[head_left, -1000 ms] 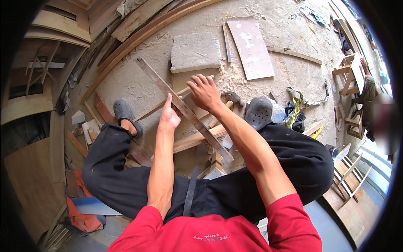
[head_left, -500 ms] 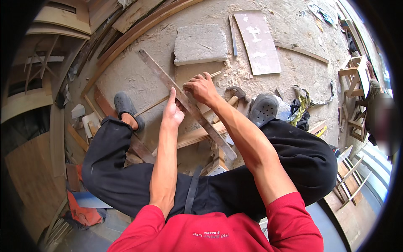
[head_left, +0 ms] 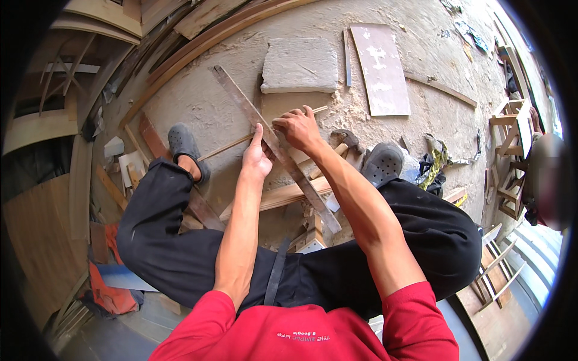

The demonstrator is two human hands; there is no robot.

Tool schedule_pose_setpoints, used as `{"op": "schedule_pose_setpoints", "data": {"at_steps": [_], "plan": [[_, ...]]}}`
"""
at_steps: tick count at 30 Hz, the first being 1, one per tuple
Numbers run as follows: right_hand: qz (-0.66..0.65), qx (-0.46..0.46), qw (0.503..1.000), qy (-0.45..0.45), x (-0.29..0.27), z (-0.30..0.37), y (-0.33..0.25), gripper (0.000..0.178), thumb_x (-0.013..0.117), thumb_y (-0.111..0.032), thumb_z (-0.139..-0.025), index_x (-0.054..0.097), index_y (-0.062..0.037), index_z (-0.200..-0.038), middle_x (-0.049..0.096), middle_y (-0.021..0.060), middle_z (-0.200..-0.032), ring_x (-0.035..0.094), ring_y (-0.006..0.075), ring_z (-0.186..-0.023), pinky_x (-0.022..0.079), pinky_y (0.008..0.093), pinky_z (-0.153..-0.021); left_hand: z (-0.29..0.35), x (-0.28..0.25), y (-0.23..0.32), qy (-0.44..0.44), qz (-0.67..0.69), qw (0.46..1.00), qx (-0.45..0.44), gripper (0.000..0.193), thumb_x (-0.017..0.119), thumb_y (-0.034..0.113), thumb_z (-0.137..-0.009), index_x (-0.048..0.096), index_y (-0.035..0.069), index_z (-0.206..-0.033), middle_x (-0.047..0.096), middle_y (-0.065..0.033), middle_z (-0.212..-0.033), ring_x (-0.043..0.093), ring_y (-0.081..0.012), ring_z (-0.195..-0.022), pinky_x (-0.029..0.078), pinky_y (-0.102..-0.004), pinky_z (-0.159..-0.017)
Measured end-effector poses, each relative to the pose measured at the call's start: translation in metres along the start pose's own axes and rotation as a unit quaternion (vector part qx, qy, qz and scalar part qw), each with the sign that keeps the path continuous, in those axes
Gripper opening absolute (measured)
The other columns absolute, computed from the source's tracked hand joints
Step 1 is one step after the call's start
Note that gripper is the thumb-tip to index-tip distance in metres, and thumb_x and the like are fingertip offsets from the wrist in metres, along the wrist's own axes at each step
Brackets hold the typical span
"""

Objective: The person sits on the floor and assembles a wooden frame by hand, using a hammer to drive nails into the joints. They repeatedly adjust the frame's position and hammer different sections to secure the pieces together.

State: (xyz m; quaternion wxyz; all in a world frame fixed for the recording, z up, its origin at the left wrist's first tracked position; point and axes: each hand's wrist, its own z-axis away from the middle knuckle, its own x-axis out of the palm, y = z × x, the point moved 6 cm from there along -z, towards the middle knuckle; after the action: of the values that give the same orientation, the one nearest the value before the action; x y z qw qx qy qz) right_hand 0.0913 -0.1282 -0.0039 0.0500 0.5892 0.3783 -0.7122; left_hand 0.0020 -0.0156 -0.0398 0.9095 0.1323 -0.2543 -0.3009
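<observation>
My left hand [head_left: 257,157] is closed round a long, flat, grey-brown bar [head_left: 238,96], its thumb laid along the near edge and its fingers beneath. The bar slants from upper left down towards my lap. Just right of it my right hand [head_left: 299,128] is closed with fingers curled close to the bar's edge; whatever they grip is hidden. A thin wooden stick [head_left: 226,147] crosses beneath the bar, its far end showing beyond my right hand. Under these lies a wooden board [head_left: 280,197]. A hammer [head_left: 344,139] rests right of my right hand.
A rough pale block [head_left: 299,65] and a patchy pinkish panel [head_left: 380,69] lie ahead on the dusty floor. My feet in grey clogs [head_left: 383,163] flank the work. Wooden frames [head_left: 509,144] and another person [head_left: 548,174] are at right. Planks [head_left: 205,51] line the upper left.
The whole view has shifted slightly, so the floor items sit a little further right. My hands keep much the same hold and position around the bar.
</observation>
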Motion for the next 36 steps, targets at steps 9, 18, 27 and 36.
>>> {"op": "schedule_pose_setpoints", "data": {"at_steps": [9, 18, 27, 36], "plan": [[-0.010, -0.007, 1.000, 0.019, 0.002, 0.001, -0.002, 0.021, 0.057, -0.026, -0.089, 0.070, -0.0280, -0.106, 0.068, -0.0035, -0.108, 0.059, 0.0190, -0.106, 0.027, 0.0551, -0.105, 0.003, 0.000, 0.003, 0.026, -0.023, 0.999, 0.015, 0.057, 0.076, 0.051, -0.076, 0.059, 0.012, -0.114, 0.064, -0.0035, -0.106, 0.059, -0.0211, -0.098, 0.046, -0.0427, -0.086], [-0.020, -0.017, 0.999, 0.031, 0.002, 0.001, 0.002, 0.019, 0.056, -0.026, -0.090, 0.069, -0.0266, -0.104, 0.069, -0.0036, -0.105, 0.060, 0.0189, -0.105, 0.026, 0.0581, -0.104, 0.001, 0.000, 0.001, 0.030, -0.025, 0.999, 0.010, 0.054, 0.077, 0.052, -0.074, 0.060, 0.013, -0.109, 0.065, -0.0009, -0.100, 0.060, -0.0188, -0.095, 0.045, -0.0397, -0.084], [-0.009, -0.013, 1.000, 0.020, 0.003, 0.001, -0.003, 0.020, 0.056, -0.029, -0.091, 0.069, -0.0261, -0.106, 0.068, -0.0032, -0.106, 0.059, 0.0192, -0.106, 0.026, 0.0584, -0.104, -0.002, -0.007, 0.003, 0.052, -0.035, 0.998, 0.025, 0.053, 0.079, 0.051, -0.073, 0.061, 0.014, -0.106, 0.065, -0.0005, -0.097, 0.061, -0.0181, -0.091, 0.046, -0.0395, -0.081], [-0.060, 0.111, 0.963, 0.237, -0.040, 0.035, 0.010, 0.022, 0.060, -0.030, -0.089, 0.063, -0.0092, -0.097, 0.066, 0.0090, -0.094, 0.060, 0.0277, -0.099, 0.041, 0.0453, -0.092, -0.008, -0.019, 0.012, 0.081, -0.125, 0.987, 0.063, 0.056, 0.075, 0.055, -0.075, 0.061, 0.012, -0.107, 0.063, -0.0037, -0.102, 0.057, -0.0186, -0.097, 0.044, -0.0406, -0.081]]}}
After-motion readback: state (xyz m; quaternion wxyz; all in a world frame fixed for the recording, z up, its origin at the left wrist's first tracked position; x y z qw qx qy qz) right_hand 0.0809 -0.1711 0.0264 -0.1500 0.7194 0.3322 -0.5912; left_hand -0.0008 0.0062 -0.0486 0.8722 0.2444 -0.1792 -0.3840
